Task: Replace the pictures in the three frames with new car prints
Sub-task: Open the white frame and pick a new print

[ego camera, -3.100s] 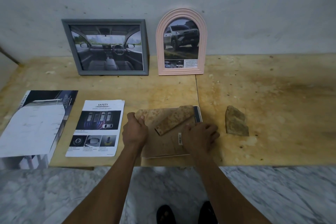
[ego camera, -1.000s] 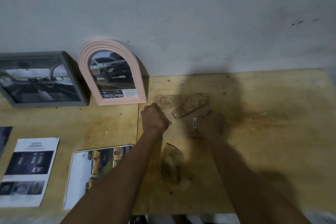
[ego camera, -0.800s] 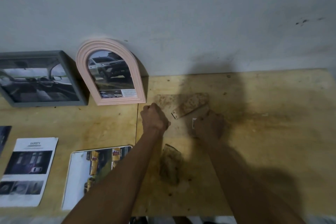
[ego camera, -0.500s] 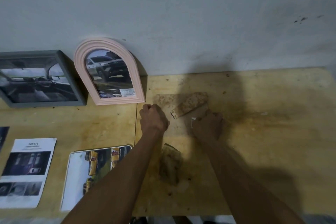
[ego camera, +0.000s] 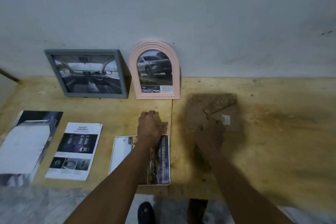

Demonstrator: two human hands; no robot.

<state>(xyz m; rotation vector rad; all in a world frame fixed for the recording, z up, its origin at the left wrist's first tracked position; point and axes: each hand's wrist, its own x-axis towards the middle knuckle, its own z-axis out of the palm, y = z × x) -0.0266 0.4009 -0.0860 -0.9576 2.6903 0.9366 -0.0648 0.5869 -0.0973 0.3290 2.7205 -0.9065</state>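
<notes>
A grey frame [ego camera: 87, 73] and a pink arched frame [ego camera: 155, 71] lean on the wall, both holding car pictures. The third frame [ego camera: 198, 114] lies face down to the right, brown backing and stand [ego camera: 221, 103] up. My right hand [ego camera: 211, 133] touches the lower edge of its backing; it is blurred. My left hand [ego camera: 151, 129] hovers over the top edge of a round-cornered car print [ego camera: 121, 152], fingers loosely curled and holding nothing. My left forearm hides the middle of that print.
A safety sheet [ego camera: 76, 151] and a car brochure [ego camera: 25, 142] lie at the left on the wooden table [ego camera: 272, 142]. A brown piece [ego camera: 201, 160] lies partly under my right forearm. The table's front edge and my foot [ego camera: 146, 212] show below.
My left hand has let go of the face-down frame's left edge and moved left and toward me, over the car print. My right hand stays at the frame's back.
</notes>
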